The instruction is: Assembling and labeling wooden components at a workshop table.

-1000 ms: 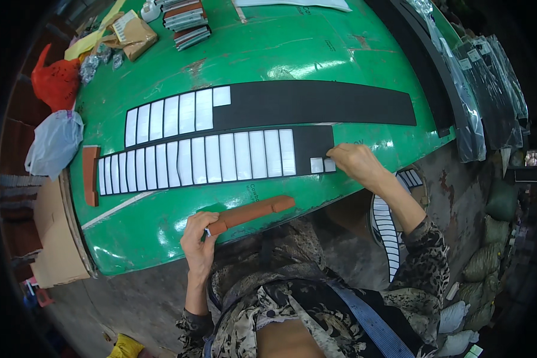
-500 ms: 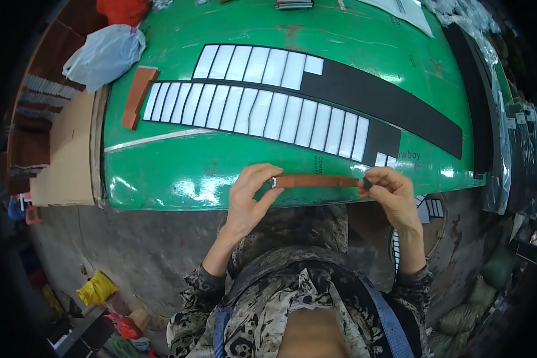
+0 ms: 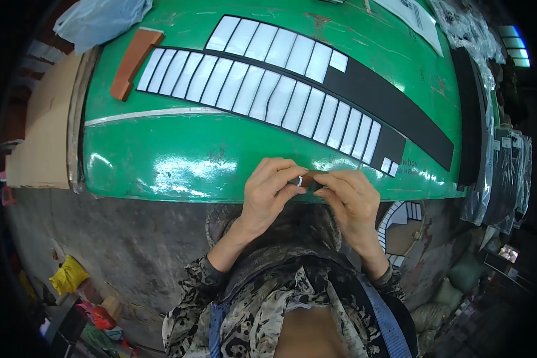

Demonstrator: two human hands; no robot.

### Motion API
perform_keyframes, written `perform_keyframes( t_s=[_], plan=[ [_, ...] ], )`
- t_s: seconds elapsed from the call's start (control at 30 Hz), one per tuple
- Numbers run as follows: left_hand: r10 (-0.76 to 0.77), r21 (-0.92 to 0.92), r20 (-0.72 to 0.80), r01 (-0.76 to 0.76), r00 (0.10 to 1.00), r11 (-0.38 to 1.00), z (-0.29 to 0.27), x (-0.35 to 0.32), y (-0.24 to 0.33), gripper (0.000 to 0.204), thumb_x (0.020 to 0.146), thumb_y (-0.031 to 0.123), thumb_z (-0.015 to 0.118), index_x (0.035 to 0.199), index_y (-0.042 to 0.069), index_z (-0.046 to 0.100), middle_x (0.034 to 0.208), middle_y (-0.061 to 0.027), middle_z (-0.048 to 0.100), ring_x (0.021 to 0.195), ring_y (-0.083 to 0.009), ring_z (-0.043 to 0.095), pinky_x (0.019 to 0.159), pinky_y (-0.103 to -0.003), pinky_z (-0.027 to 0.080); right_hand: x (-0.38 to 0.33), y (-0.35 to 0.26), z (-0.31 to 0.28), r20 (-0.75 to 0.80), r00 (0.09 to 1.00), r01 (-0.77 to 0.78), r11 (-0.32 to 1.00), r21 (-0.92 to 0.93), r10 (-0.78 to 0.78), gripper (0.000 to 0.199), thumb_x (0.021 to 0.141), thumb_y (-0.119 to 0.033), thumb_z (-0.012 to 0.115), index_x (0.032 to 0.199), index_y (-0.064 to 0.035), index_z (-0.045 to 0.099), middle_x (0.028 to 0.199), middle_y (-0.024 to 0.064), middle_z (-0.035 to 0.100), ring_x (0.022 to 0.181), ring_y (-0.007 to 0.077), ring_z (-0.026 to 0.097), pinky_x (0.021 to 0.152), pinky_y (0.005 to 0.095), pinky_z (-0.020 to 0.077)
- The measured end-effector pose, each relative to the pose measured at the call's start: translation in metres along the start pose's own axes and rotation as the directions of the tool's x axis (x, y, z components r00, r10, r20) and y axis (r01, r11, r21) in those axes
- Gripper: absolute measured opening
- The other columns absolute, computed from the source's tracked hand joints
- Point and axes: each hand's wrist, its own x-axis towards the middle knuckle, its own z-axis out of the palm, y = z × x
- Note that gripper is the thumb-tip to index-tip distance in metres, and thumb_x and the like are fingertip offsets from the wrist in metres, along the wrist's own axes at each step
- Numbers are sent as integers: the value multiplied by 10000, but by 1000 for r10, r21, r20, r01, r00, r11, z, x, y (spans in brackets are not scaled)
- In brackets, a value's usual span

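Note:
Near the front edge of the green table, my left hand [image 3: 269,197] pinches a brown strip [image 3: 308,179] between thumb and fingers. A small whitish bit shows at its left fingertips. My right hand [image 3: 351,200] is closed on the other side of the same strip, with a dark edge at its fingertips. Only a short stretch of the strip shows between the hands; whether it is folded or turned end-on I cannot tell. Beyond the hands lies a curved black panel [image 3: 391,142] with rows of white rectangles. A second such panel [image 3: 394,98] sits behind it.
Another brown piece [image 3: 136,62] rests at the table's left. A pale plastic bag [image 3: 101,24] and cardboard [image 3: 45,119] stand farther left. Plastic-wrapped dark sheets [image 3: 507,179] hang at the right. Below the table's right front is a round container [image 3: 420,231] with white-patched strips.
My right hand has moved left, close to my left hand, and far less of the brown strip shows between them. The view has shifted, so the panels sit higher in the picture.

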Motion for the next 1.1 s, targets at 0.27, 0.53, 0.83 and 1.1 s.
perform_keyframes(
  t_s=[0.27, 0.53, 0.83, 1.1],
  plan=[
    [50, -10, -12, -50, 999, 999, 0, 0, -8, 428, 565, 41, 776, 978, 44, 660, 923, -72, 609, 837, -248, 574, 684, -340, 473, 5, -2, 2, -5, 994, 105, 985, -138, -107, 321, 597, -30, 774, 905, -60, 689, 845, 41, 645, 772, 222, 576, 653, 322, 480],
    [16, -28, -6, -17, 1000, 999, -2, 0, -7, 366, 612, 79, 774, 967, 55, 684, 938, -63, 632, 851, -226, 583, 702, -318, 473, 6, -4, 3, 14, 993, 114, 983, -145, -113, 286, 604, -38, 767, 880, -64, 695, 846, 24, 648, 772, 207, 570, 648, 307, 478],
    [20, -27, -8, -20, 1000, 999, -2, -1, -7, 380, 598, 54, 779, 966, 58, 687, 923, -61, 629, 848, -222, 583, 691, -312, 474, 6, -4, 3, 17, 994, 112, 983, -144, -110, 275, 614, -40, 761, 879, -68, 694, 846, 22, 649, 773, 208, 569, 646, 305, 478],
    [18, -18, -4, -18, 1000, 1000, -1, -2, -7, 385, 593, 47, 777, 967, 54, 684, 928, -63, 630, 846, -221, 584, 686, -309, 475, 5, -3, 4, 24, 993, 116, 983, -141, -114, 274, 616, -37, 756, 880, -70, 694, 844, 22, 646, 767, 209, 566, 642, 306, 477]
  ],
)
